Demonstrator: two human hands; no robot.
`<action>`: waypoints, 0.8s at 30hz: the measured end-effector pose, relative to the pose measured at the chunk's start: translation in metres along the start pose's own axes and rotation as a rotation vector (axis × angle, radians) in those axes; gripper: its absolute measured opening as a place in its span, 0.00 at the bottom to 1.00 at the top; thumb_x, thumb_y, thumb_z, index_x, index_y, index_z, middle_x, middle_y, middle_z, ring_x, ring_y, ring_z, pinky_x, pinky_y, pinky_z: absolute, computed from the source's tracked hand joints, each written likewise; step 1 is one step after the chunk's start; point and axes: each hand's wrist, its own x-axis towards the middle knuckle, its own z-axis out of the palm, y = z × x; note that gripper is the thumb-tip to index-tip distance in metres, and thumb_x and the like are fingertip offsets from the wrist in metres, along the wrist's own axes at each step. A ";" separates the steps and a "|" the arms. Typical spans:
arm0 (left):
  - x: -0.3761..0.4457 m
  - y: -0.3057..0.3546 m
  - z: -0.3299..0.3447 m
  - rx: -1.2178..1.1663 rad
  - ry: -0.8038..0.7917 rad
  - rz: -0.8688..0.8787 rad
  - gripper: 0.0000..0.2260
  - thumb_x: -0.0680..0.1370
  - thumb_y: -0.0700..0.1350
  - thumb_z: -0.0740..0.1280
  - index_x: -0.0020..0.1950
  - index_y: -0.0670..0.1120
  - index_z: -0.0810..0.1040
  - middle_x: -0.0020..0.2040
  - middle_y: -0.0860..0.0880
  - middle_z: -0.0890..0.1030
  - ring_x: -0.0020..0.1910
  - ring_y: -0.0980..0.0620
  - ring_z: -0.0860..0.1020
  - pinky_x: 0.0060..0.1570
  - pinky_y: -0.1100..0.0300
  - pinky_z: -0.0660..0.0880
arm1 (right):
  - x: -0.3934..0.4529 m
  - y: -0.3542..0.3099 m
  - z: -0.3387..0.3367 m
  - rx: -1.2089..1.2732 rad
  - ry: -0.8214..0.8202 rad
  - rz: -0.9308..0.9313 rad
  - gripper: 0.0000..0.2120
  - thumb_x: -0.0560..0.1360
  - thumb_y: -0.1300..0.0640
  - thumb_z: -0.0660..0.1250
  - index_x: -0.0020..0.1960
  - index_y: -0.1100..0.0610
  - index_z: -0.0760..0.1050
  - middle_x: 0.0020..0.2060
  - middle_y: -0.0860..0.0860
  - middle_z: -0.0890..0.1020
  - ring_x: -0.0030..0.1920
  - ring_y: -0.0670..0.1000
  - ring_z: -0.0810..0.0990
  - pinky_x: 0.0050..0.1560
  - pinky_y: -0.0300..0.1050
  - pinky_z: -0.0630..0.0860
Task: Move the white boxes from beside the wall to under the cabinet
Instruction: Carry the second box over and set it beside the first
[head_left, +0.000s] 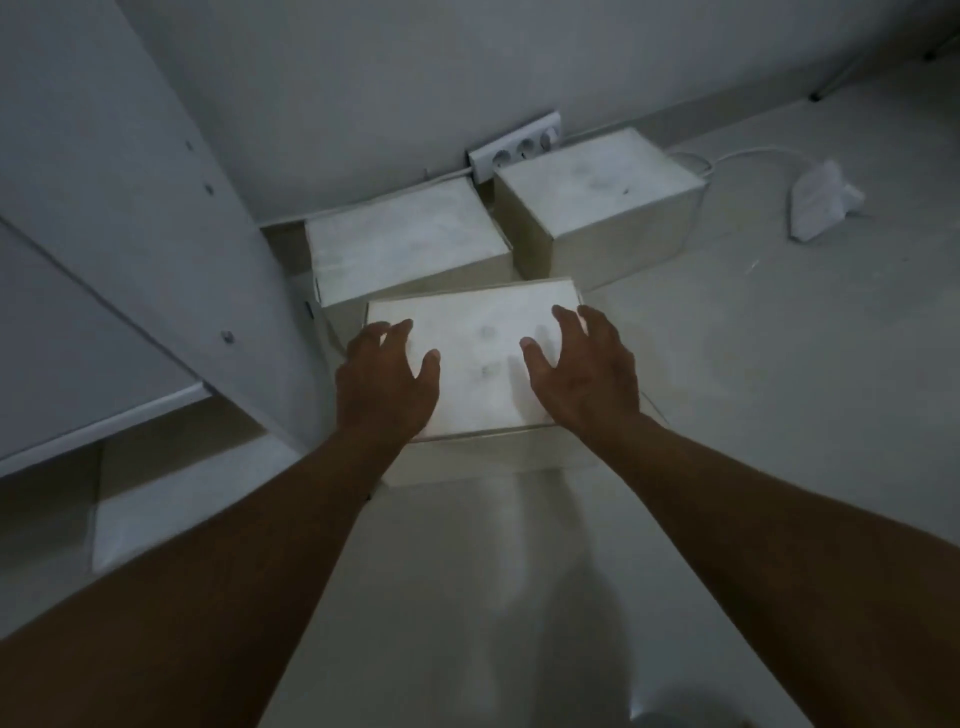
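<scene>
Near box (478, 358) on floor, centre frame. Left hand (387, 379) and right hand (582, 374) open, fingers spread over its top, likely squaring for a two-sided lift. Two more boxes (405, 234) at 12 against wall (363, 78). Cabinet (104, 234) at 9.

no readable text, labels or numbers anywhere, white boxes (478, 358) plain, unmarked

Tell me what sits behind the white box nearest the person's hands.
Behind the nearest box stand two more white boxes: the left box and the right box, with a socket strip on the wall beyond. The floor between them is hidden.
</scene>
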 end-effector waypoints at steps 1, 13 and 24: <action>0.002 -0.004 0.009 0.036 -0.008 -0.041 0.28 0.77 0.60 0.60 0.74 0.46 0.69 0.73 0.42 0.68 0.72 0.42 0.65 0.69 0.47 0.63 | 0.004 0.006 0.006 -0.009 -0.024 0.014 0.31 0.79 0.37 0.57 0.77 0.50 0.60 0.78 0.54 0.59 0.77 0.55 0.56 0.75 0.55 0.56; 0.018 -0.013 0.040 0.083 -0.185 -0.436 0.44 0.69 0.78 0.53 0.79 0.59 0.48 0.77 0.38 0.57 0.73 0.36 0.62 0.69 0.42 0.63 | 0.025 0.021 0.027 0.009 -0.152 0.140 0.41 0.73 0.27 0.57 0.79 0.45 0.52 0.73 0.57 0.62 0.70 0.61 0.68 0.65 0.55 0.69; -0.054 0.043 0.005 0.031 -0.216 -0.415 0.44 0.70 0.74 0.59 0.80 0.55 0.51 0.73 0.39 0.62 0.71 0.38 0.65 0.68 0.44 0.65 | -0.040 0.039 -0.049 -0.034 -0.198 0.254 0.41 0.72 0.27 0.59 0.79 0.45 0.53 0.72 0.57 0.65 0.68 0.60 0.71 0.64 0.53 0.69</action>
